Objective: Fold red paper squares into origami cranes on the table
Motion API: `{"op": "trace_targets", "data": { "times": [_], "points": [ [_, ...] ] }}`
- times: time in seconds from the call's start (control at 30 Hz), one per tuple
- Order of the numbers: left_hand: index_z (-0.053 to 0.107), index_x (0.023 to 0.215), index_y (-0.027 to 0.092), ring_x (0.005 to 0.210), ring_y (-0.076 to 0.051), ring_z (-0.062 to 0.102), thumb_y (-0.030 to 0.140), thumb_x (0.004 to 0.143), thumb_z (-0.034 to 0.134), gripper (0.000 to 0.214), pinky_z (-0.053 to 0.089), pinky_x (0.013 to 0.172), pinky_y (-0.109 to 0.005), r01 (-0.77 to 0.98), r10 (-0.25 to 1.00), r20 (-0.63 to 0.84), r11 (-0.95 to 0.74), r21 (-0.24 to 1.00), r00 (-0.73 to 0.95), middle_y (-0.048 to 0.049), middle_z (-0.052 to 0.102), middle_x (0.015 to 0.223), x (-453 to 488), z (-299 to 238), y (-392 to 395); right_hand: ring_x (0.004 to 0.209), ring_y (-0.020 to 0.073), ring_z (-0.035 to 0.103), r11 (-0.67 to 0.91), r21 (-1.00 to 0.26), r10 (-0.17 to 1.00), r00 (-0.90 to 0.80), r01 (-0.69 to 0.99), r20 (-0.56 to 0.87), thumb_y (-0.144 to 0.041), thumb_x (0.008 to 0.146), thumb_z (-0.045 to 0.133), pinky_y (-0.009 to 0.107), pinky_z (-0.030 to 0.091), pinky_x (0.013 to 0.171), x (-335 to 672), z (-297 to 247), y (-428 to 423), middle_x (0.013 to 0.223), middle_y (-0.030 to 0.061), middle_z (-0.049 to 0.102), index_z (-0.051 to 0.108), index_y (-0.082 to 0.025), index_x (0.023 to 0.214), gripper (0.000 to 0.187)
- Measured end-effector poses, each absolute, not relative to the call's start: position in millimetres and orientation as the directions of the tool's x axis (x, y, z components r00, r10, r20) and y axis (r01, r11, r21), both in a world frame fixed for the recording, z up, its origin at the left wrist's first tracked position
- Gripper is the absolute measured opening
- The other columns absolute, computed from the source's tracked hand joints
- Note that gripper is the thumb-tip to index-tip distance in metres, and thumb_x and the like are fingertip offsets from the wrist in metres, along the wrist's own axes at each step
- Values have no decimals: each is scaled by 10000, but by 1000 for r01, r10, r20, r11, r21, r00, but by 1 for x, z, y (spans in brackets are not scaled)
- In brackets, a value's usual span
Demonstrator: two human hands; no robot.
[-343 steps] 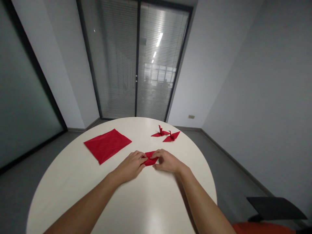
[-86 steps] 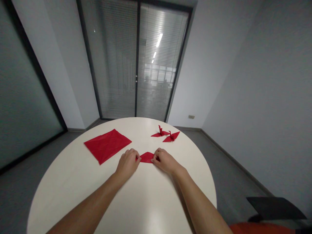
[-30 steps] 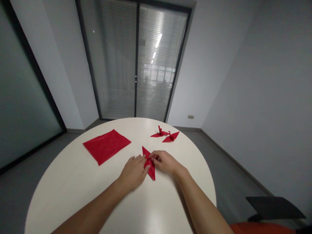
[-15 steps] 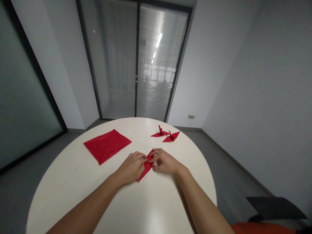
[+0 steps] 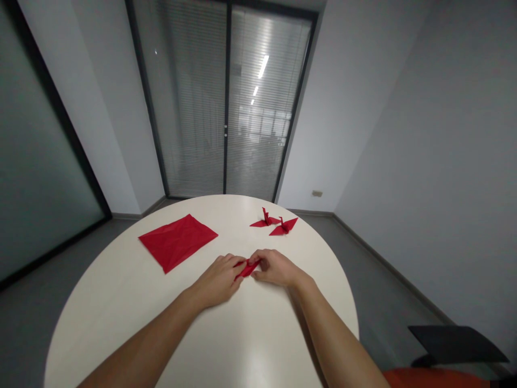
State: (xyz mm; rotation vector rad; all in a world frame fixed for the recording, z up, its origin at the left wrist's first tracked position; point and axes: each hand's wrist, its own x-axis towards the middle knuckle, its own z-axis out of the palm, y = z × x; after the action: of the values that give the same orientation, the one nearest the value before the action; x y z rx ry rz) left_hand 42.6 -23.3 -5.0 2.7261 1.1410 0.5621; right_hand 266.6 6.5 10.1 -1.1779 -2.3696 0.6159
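Note:
Between my two hands, at the middle of the table, is a narrow piece of folded red paper (image 5: 247, 269), partly covered by fingers. My left hand (image 5: 220, 277) grips its left end, fingers closed over it. The right end is pinched between the thumb and fingers of my right hand (image 5: 273, 268). Just beyond my right hand stand two red paper cranes, one crane (image 5: 266, 220) a little left of the other crane (image 5: 285, 227). Their wings are spread.
A red paper sheet (image 5: 177, 242) with creases lies flat at the left of the round white table (image 5: 226, 350). At the lower right, outside the table's edge, is a chair with a red seat (image 5: 436, 378) and a black part (image 5: 458, 345).
The folded paper has turned from a steep slant to a flatter one, and less of it shows. My left hand has shifted slightly with it. The cranes and sheet stay put.

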Motion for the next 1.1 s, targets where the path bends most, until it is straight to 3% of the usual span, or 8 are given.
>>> {"op": "trace_targets", "data": {
  "times": [0.27,0.53,0.77,0.9,1.1],
  "points": [
    [604,1292,252,1163,-209,610,128,955,438,395,440,1013,-369,628,692,338,-722,292,638,-38,646,1335,41,-11,-16,746,164,632,548,-592,802,-573,592,169,-237,844,639,250,447,707,271,6,14,852,36,747,778,-197,906,158],
    [700,1004,222,915,-216,672,278,983,468,240,472,829,-331,760,814,326,-572,308,481,-41,747,1014,52,-9,-17,750,165,624,531,-586,821,-544,612,175,-260,892,595,250,440,691,269,7,13,875,50,737,756,-178,890,180],
    [648,866,197,818,-202,647,237,958,483,193,439,734,-306,836,875,315,-459,301,367,-47,713,923,63,-11,-18,762,163,630,498,-603,835,-532,623,140,-173,867,568,248,436,696,273,6,16,892,42,748,746,-177,925,187],
    [650,894,196,844,-204,650,208,957,474,188,451,752,-310,847,892,299,-428,315,339,-47,712,952,64,-12,-18,763,162,625,480,-603,849,-511,638,135,-127,850,550,245,438,694,276,5,17,894,40,744,732,-172,934,206],
    [607,1265,247,1000,-206,663,126,938,483,370,475,864,-311,826,875,309,-465,319,374,-42,708,1145,63,-12,-16,808,169,621,536,-548,830,-520,642,202,-80,837,545,254,454,747,275,2,18,927,61,727,728,-166,947,230]
  ]
}}
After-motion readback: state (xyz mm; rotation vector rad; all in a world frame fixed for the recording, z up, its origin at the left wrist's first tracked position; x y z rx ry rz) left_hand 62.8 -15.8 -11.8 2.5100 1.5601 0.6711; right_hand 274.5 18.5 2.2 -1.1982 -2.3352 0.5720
